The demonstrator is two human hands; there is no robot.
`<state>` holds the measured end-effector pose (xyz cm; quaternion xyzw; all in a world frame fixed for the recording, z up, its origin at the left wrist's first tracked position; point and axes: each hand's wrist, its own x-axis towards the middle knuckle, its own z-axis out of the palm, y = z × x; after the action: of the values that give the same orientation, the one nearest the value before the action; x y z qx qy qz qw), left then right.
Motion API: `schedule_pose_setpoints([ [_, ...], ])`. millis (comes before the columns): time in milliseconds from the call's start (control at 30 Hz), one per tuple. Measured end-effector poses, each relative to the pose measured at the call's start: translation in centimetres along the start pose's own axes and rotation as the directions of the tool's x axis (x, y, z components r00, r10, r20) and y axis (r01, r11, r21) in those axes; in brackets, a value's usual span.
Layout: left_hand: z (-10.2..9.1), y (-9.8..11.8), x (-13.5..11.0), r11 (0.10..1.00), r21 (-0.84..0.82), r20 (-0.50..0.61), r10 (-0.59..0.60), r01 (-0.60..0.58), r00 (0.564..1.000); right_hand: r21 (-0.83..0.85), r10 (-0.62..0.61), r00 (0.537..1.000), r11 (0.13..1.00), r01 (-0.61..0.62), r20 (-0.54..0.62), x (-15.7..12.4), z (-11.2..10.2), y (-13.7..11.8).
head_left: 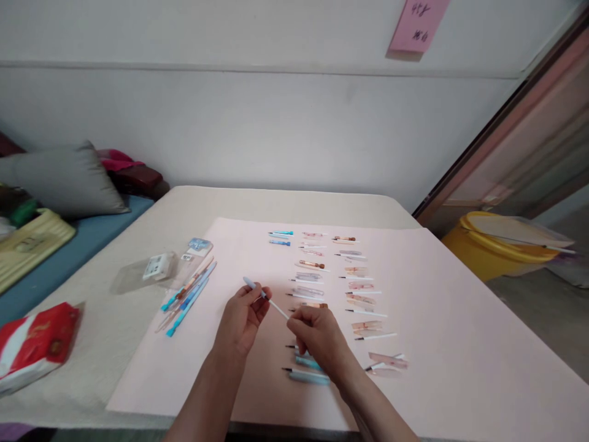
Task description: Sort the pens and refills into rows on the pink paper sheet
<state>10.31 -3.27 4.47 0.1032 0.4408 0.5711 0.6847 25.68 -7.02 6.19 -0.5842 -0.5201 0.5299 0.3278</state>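
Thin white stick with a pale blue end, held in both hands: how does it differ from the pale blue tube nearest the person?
The thin white stick is held slanted between left hand and right hand; the pale blue tube lies flat on the pink paper sheet. The stick is slimmer, mostly white; the tube thicker, blue. Both are long, narrow.

Matt pink paper sheet (442, 344) covers a rough cloth-topped table (138, 319).
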Motion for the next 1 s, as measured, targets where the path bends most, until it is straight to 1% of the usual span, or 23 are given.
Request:
schedule_pose_setpoints([
  [67, 0.1, -0.2, -0.1, 1.000, 0.012, -0.003, 0.006, -0.006, 1.000, -0.080, -0.069, 0.996, 0.995, 0.065, -0.049, -0.1, 0.0, -0.1],
  [133, 0.2, -0.4, -0.2, 1.000, 0.015, -0.006, 0.005, -0.005, 1.000, -0.227, -0.170, 0.981, 0.963, 0.145, -0.094, -0.2, 0.0, -0.1],
  [200, 0.3, -0.6, -0.2, 1.000, 0.014, -0.016, -0.008, 0.008, 1.000, -0.401, -0.272, 0.955, 0.893, 0.204, -0.121, -0.3, 0.1, 0.0],
  [300, 0.3, -0.9, -0.2, 0.999, 0.005, -0.040, -0.035, 0.035, 0.999, -0.595, -0.374, 0.919, 0.769, 0.233, -0.125, -0.5, 0.4, 0.1],
  [433, 0.2, -1.0, -0.2, 0.999, 0.022, -0.038, -0.034, 0.035, 0.999, -0.722, -0.454, 0.887, 0.641, 0.261, -0.082, -0.6, 0.7, 0.2],
  [567, 0.5, -1.1, -0.6, 0.996, 0.069, -0.002, -0.057, 0.057, 0.998, -0.781, -0.471, 0.881, 0.569, 0.258, -0.052, -0.6, 0.8, 0.5],
  [633, 0.8, -1.5, -0.9, 0.994, 0.075, 0.024, -0.086, 0.084, 0.996, -0.781, -0.465, 0.885, 0.567, 0.262, -0.040, -0.5, 0.8, 0.7],
  [667, 1.0, -1.8, -1.1, 0.992, 0.077, 0.048, -0.102, 0.098, 0.994, -0.768, -0.457, 0.888, 0.583, 0.265, -0.041, -0.4, 0.9, 0.8],
  [800, 1.3, -3.1, -1.8, 0.987, 0.076, 0.162, -0.150, 0.139, 0.975, -0.647, -0.398, 0.914, 0.719, 0.254, -0.083, 0.1, 0.9, 1.1],
  [900, 1.4, -3.7, -2.1, 0.987, 0.079, 0.167, -0.150, 0.138, 0.974, -0.582, -0.359, 0.929, 0.776, 0.243, -0.090, 0.4, 0.8, 1.3],
  [1000, 1.3, -3.8, -2.0, 0.987, 0.087, 0.172, -0.150, 0.137, 0.973, -0.565, -0.340, 0.937, 0.791, 0.236, -0.084, 0.5, 0.8, 1.3],
])
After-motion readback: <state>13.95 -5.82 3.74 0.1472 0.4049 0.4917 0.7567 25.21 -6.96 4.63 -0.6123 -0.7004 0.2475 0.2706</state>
